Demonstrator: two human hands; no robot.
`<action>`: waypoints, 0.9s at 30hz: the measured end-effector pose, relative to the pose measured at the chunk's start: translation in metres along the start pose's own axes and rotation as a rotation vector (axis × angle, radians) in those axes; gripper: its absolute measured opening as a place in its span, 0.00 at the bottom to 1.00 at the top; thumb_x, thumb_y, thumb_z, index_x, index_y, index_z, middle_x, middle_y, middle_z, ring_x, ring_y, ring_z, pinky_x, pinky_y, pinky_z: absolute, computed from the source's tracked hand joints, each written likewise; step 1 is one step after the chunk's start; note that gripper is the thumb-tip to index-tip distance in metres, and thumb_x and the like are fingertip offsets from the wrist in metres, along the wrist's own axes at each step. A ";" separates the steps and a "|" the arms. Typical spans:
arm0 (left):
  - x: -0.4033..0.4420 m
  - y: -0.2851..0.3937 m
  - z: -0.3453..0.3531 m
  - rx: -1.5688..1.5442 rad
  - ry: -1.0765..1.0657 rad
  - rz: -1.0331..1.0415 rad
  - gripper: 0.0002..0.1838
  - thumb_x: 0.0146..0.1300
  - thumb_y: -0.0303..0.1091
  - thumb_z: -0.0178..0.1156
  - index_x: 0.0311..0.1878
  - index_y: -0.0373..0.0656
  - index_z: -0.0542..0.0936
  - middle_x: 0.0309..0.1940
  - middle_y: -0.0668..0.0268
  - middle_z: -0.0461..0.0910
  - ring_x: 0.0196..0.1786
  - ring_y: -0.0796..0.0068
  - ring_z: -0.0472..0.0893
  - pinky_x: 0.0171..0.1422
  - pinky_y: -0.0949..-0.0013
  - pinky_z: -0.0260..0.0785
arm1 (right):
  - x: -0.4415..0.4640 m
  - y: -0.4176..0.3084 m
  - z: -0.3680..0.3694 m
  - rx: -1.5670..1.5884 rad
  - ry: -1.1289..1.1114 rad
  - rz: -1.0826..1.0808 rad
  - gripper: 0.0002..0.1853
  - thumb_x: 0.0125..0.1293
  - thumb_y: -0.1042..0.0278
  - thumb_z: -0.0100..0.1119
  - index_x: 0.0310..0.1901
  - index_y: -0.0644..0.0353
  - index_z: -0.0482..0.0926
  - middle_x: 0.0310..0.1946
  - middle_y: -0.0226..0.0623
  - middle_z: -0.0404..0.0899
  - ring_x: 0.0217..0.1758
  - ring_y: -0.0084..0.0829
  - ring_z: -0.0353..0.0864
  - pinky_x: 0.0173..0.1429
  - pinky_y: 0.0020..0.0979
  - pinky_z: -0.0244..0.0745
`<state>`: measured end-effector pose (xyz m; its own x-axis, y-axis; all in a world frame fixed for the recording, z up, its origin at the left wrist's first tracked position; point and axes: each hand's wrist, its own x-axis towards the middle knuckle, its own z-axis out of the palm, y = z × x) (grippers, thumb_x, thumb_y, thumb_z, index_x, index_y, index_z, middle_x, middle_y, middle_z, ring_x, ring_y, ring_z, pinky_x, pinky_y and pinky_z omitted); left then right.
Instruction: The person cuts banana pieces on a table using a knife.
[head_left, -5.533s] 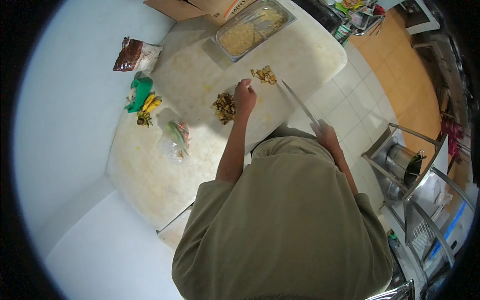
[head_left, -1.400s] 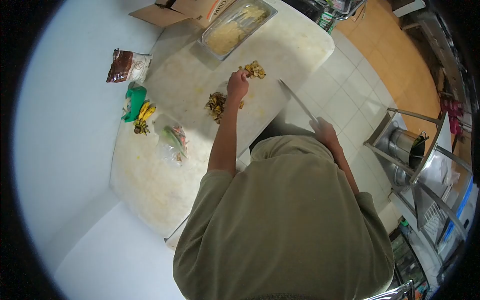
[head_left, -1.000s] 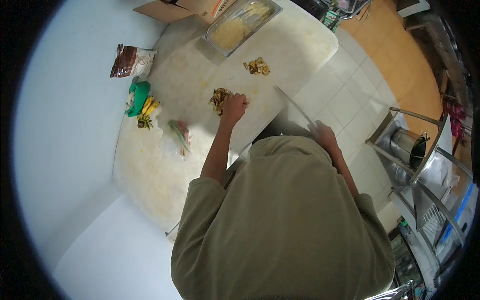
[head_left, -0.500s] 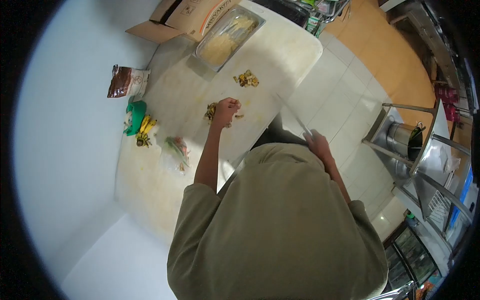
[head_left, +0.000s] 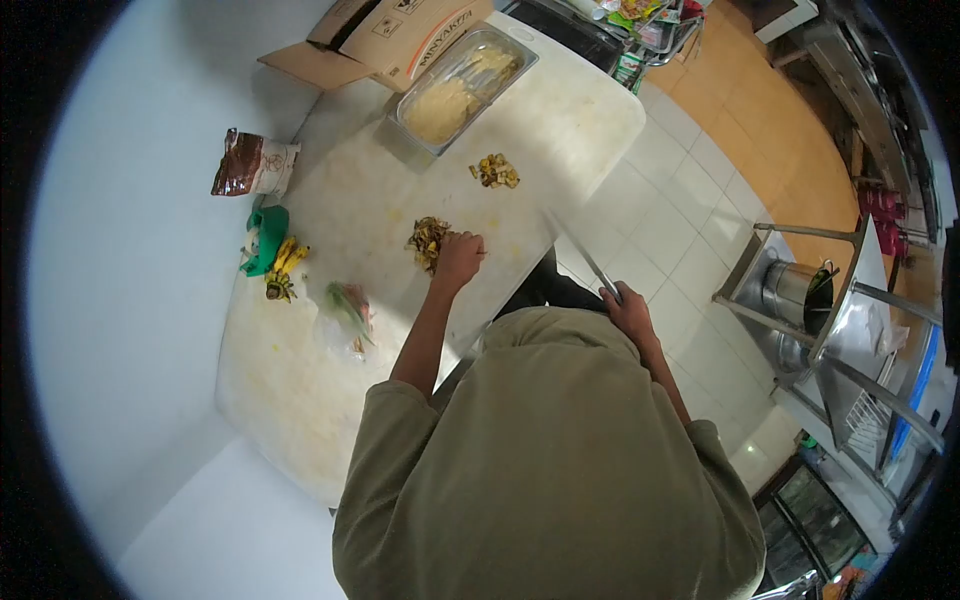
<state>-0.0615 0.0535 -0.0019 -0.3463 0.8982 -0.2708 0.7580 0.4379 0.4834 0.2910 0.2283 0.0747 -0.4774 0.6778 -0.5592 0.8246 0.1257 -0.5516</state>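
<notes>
My left hand (head_left: 461,257) is over the table with its fingers curled together, beside a heap of brown and yellow banana peels (head_left: 427,238). Whatever its fingertips hold is too small to name. Off the table's near edge, my right hand (head_left: 628,308) grips a long knife (head_left: 592,262), its blade slanting up and left towards the table. Farther from me lies a small pile of cut banana pieces (head_left: 494,171). At the left, a few whole bananas (head_left: 289,259) rest next to a green bag (head_left: 265,238).
A metal tray (head_left: 446,110) of pale batter-like food stands by a cardboard box (head_left: 385,38) at the table's far end. A brown and white packet (head_left: 255,164) leans near the wall. A clear bag of vegetables (head_left: 346,314) lies left of my forearm. A metal rack (head_left: 800,290) holds a pot.
My left hand has come down and slightly right, off the peel heap, which now shows more fully. My right hand still holds the knife, and the view has shifted a little.
</notes>
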 end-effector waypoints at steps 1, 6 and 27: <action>-0.001 0.000 0.001 0.015 0.042 0.029 0.06 0.59 0.32 0.66 0.37 0.42 0.80 0.39 0.58 0.83 0.45 0.51 0.82 0.49 0.48 0.72 | 0.000 -0.004 0.000 -0.006 0.005 0.004 0.22 0.73 0.47 0.59 0.42 0.64 0.79 0.24 0.53 0.79 0.28 0.50 0.79 0.37 0.47 0.71; 0.009 0.007 -0.012 -0.364 0.050 -0.160 0.06 0.64 0.33 0.64 0.39 0.42 0.80 0.35 0.57 0.84 0.42 0.56 0.84 0.48 0.56 0.76 | 0.002 -0.003 0.008 -0.027 -0.007 -0.021 0.23 0.73 0.46 0.60 0.46 0.63 0.80 0.26 0.53 0.82 0.32 0.53 0.84 0.38 0.50 0.73; 0.009 0.000 0.054 -0.579 0.406 -0.310 0.10 0.61 0.24 0.68 0.44 0.34 0.80 0.39 0.55 0.83 0.37 0.64 0.84 0.43 0.64 0.77 | 0.018 -0.046 0.027 -0.277 -0.092 -0.336 0.20 0.72 0.45 0.58 0.47 0.56 0.81 0.31 0.49 0.85 0.36 0.52 0.86 0.42 0.50 0.79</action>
<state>-0.0343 0.0596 -0.0491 -0.7561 0.6256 -0.1925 0.2215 0.5213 0.8242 0.2366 0.2152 0.0735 -0.7477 0.5002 -0.4369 0.6631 0.5260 -0.5326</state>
